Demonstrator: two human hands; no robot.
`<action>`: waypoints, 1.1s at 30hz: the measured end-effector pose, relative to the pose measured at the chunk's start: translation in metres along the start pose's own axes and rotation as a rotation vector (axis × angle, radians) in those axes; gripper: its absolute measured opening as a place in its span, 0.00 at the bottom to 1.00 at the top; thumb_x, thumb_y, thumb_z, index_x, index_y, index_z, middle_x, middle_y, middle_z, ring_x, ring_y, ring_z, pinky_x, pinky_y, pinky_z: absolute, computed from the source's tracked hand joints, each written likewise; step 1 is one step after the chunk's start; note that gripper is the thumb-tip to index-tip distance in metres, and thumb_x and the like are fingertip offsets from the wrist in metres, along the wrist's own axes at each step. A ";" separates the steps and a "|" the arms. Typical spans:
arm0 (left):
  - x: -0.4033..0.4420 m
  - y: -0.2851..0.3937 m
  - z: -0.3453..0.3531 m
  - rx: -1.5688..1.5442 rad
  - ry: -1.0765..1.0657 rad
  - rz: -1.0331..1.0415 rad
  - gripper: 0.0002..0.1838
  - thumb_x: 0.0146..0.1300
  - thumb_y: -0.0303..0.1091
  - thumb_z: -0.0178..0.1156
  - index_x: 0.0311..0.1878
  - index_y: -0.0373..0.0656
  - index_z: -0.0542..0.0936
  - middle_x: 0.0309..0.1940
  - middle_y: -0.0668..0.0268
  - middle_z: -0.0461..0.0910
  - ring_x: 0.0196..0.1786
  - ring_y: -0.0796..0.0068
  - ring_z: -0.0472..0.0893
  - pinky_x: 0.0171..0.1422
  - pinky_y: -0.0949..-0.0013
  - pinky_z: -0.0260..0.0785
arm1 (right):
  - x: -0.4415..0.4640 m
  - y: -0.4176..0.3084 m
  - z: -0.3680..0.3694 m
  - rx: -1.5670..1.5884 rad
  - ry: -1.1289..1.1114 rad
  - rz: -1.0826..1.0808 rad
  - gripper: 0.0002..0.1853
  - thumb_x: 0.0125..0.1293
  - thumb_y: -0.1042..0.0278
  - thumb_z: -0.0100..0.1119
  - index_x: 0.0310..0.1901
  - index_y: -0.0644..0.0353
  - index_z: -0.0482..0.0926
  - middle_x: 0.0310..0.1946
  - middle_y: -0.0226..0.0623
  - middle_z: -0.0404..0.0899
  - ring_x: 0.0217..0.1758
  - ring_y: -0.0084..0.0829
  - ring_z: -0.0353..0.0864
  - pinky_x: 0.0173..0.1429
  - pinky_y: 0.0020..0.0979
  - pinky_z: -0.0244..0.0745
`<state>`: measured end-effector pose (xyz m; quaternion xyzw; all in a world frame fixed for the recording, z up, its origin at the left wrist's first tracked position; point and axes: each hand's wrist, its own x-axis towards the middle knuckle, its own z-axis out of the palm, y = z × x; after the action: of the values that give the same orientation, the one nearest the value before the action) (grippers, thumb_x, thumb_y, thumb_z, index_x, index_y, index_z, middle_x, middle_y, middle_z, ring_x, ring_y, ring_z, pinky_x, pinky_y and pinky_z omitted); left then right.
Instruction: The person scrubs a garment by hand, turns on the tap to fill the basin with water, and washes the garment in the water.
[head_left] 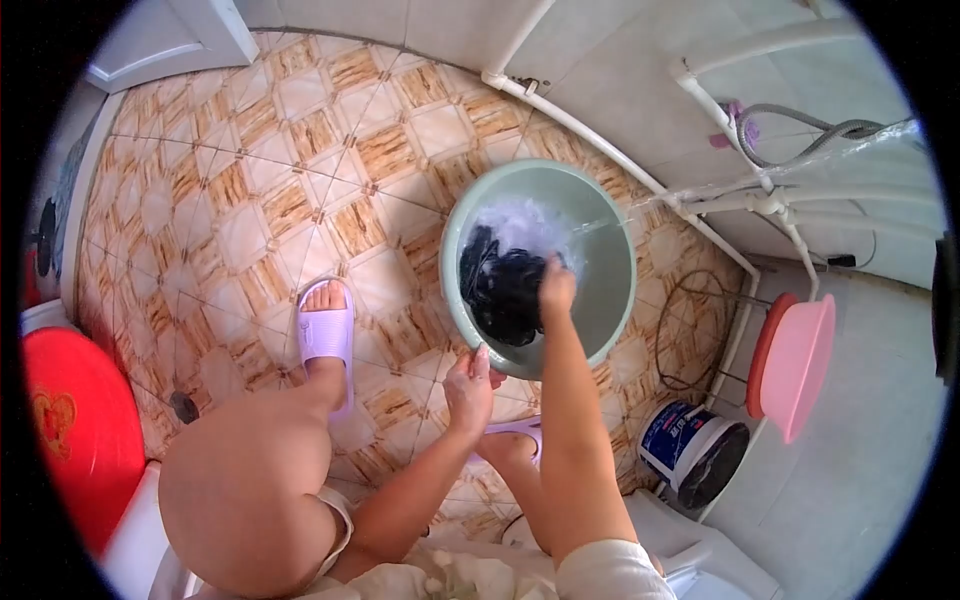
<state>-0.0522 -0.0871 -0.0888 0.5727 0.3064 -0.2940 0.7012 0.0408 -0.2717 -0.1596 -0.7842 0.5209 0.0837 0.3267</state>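
A grey-green basin [617,300] stands on the tiled floor, with dark, wet cloth [505,295] bunched in its left half. White foamy water [525,225] churns at the far side of the cloth. My right hand [557,288] is inside the basin, closed at the cloth's right edge; its fingertips are partly hidden. At the near rim, my left hand [472,390] grips the basin, thumb over the edge and fingers under it. A thin jet of water [680,192] shoots in from the right and lands in the basin.
White pipes [600,140] run along the right wall, with a grey hose [800,125] looped over them. Pink basins [797,365] lean there above a paint bucket [690,445]. A red round lid [85,430] is at left. Purple slippers [327,330] are on my feet.
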 end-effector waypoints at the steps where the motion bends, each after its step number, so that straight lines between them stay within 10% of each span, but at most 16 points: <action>1: 0.000 -0.001 -0.002 -0.014 0.019 -0.021 0.17 0.68 0.40 0.50 0.41 0.32 0.77 0.24 0.60 0.80 0.26 0.72 0.82 0.32 0.73 0.74 | 0.007 0.012 0.001 0.183 0.089 0.045 0.28 0.63 0.50 0.50 0.52 0.69 0.74 0.45 0.57 0.77 0.52 0.49 0.76 0.55 0.41 0.67; 6: 0.006 -0.009 -0.005 0.010 0.017 -0.019 0.19 0.67 0.42 0.51 0.42 0.32 0.76 0.25 0.61 0.79 0.26 0.73 0.81 0.32 0.73 0.73 | -0.006 0.025 -0.054 0.914 -0.516 -0.026 0.12 0.64 0.64 0.48 0.45 0.60 0.75 0.40 0.33 0.75 0.42 0.29 0.74 0.50 0.28 0.67; 12: 0.007 -0.017 -0.005 -0.058 0.026 -0.014 0.18 0.67 0.42 0.52 0.42 0.32 0.76 0.27 0.60 0.79 0.27 0.73 0.80 0.33 0.74 0.73 | -0.005 0.045 -0.108 -0.034 -0.043 -0.553 0.15 0.55 0.75 0.53 0.46 0.59 0.75 0.41 0.44 0.76 0.45 0.39 0.76 0.50 0.34 0.70; 19: -0.009 -0.006 0.013 -0.121 -0.085 0.028 0.14 0.67 0.36 0.51 0.40 0.31 0.75 0.28 0.61 0.79 0.29 0.73 0.80 0.35 0.73 0.74 | -0.123 0.052 -0.157 -0.536 -0.395 -0.839 0.26 0.51 0.76 0.57 0.55 0.58 0.70 0.59 0.48 0.67 0.61 0.51 0.66 0.63 0.41 0.64; 33: -0.027 0.002 0.014 -0.189 -0.239 0.025 0.05 0.61 0.30 0.54 0.39 0.41 0.75 0.34 0.66 0.78 0.37 0.77 0.78 0.44 0.72 0.71 | -0.134 0.071 -0.166 -0.654 -0.363 -0.711 0.31 0.53 0.68 0.58 0.61 0.55 0.66 0.64 0.48 0.61 0.63 0.48 0.66 0.62 0.41 0.65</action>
<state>-0.0662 -0.0993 -0.0646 0.4690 0.2399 -0.3211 0.7870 -0.1149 -0.2866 0.0021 -0.9468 0.1034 0.2607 0.1577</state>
